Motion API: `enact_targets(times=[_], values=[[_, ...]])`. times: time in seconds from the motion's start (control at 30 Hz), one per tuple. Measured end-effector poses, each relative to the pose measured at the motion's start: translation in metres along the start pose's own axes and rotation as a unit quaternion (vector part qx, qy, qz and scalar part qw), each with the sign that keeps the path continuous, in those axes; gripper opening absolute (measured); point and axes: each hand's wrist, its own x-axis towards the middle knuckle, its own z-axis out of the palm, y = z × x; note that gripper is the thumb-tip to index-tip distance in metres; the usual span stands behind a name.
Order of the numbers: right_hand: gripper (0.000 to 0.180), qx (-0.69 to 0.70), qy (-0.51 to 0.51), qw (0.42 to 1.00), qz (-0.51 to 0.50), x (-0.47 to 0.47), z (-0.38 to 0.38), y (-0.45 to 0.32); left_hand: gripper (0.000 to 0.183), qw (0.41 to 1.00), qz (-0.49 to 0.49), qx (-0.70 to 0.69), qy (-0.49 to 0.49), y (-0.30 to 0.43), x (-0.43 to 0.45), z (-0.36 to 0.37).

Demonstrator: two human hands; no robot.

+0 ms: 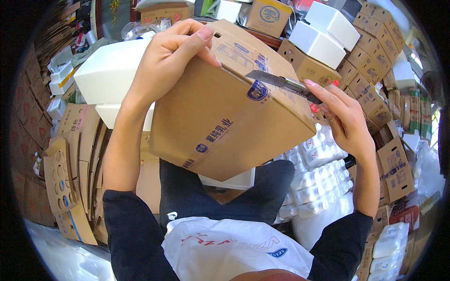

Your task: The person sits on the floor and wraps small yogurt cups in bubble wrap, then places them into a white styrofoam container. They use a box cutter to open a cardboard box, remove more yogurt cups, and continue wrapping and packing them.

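A taped cardboard carton (197,116) is tilted up in front of me, above my lap. My left hand (175,52) grips its upper left edge, near a round hand hole, with the thumb on top. In my right hand (342,112) is a utility knife (286,84) with its blade extended. The blade lies over the carton's upper edge, close to the printed packing tape (258,91); whether it cuts in, I cannot tell. The carton's inside and underside are hidden.
White foam boxes (109,70) stand behind my left forearm, above flattened cardboard (77,140). Shrink-wrapped white bottles (316,182) sit right of my knees. More foam boxes (318,45) rest on a carton (302,65) at the upper right, beside stacked cartons (372,52).
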Motion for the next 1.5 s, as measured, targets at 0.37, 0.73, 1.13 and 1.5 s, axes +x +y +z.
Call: enact_targets(times=[0.37,0.73,1.13,1.5], values=[[0.068,-0.039,-0.093,0.995,-0.01,0.03,-0.025,-0.024,0.04,0.999,0.003,0.04,0.004,-0.004,-0.002,0.002],[0.049,0.203,0.248,0.919,0.229,0.008,-0.007,0.035,0.044,0.994,-0.045,0.068,0.079,-0.078,0.05,0.022],[0.048,0.188,0.254,0.906,0.281,0.024,0.177,-0.027,0.041,0.979,-0.06,0.163,0.107,-0.108,0.065,0.052],[0.047,0.172,0.272,0.918,0.232,0.058,0.183,0.006,0.037,0.974,-0.05,0.175,0.137,-0.121,0.063,0.042]])
